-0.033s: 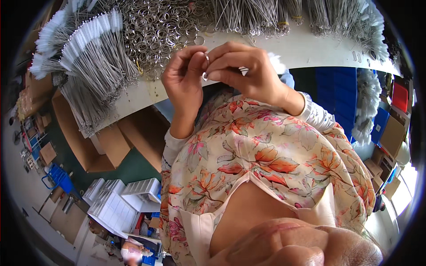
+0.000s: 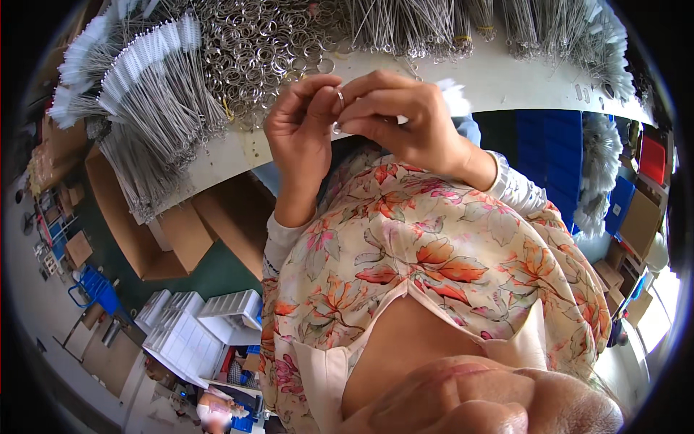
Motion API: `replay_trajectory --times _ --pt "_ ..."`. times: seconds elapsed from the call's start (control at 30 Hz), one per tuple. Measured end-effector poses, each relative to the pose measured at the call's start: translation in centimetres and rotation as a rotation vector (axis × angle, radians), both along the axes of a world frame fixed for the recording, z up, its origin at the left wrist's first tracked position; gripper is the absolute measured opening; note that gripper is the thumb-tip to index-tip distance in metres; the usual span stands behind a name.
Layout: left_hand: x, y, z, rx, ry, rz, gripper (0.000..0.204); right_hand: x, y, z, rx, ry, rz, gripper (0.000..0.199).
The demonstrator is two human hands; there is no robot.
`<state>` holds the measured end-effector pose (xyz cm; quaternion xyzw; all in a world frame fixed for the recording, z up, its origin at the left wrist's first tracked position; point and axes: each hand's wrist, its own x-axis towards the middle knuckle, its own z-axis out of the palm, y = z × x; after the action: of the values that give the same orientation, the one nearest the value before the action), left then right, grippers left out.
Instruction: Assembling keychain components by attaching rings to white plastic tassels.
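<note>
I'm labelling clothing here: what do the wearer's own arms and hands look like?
The left hand and right hand are gloveless. Pale fabric sleeves with grey markings reach toward the wrists, worn with a cream fabric garment printed with orange and pink flowers.

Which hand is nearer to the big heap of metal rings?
Left. The left hand is beside the near right edge of the heap of metal rings; the right hand is farther right, beyond the left.

Green floor (image 2: 225,270), pale table (image 2: 542,81), bright light (image 2: 663,315)
</note>
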<state>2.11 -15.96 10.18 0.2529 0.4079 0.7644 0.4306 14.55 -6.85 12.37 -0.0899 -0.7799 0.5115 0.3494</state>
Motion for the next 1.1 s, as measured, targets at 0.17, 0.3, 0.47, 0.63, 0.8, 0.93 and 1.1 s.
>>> replay_trajectory --times 0.17,0.3,0.47,0.63,0.8,0.93,1.1 --pt "-1.1 -1.1 1.9 -0.024 0.063 -0.116 0.016 0.3 0.0 -0.1 0.445 0.083 -0.132 0.018" --pt "-1.7 -1.4 3.0 -0.092 0.337 -0.111 0.022 0.6 0.3 0.1 0.593 0.043 -0.124 0.019" --pt "-1.5 -1.4 4.9 -0.253 0.566 -0.110 0.028 0.5 0.6 0.1 0.554 0.036 -0.051 0.018" --pt "-1.0 -1.3 4.4 -0.101 0.781 0.085 0.029 1.2 1.5 2.2 -0.621 -0.216 0.061 0.014" --pt "-0.8 -0.4 3.7 -0.053 0.898 0.164 0.029 0.1 1.3 2.1 -0.924 -0.158 0.147 0.018" --pt "-1.2 -0.1 3.3 -0.067 0.880 0.170 0.029 -0.1 1.7 1.6 -0.896 -0.192 0.182 0.018" --pt "-1.9 -0.3 3.4 -0.097 0.779 0.082 0.028 -0.4 2.7 1.7 -0.764 -0.292 0.204 0.019"
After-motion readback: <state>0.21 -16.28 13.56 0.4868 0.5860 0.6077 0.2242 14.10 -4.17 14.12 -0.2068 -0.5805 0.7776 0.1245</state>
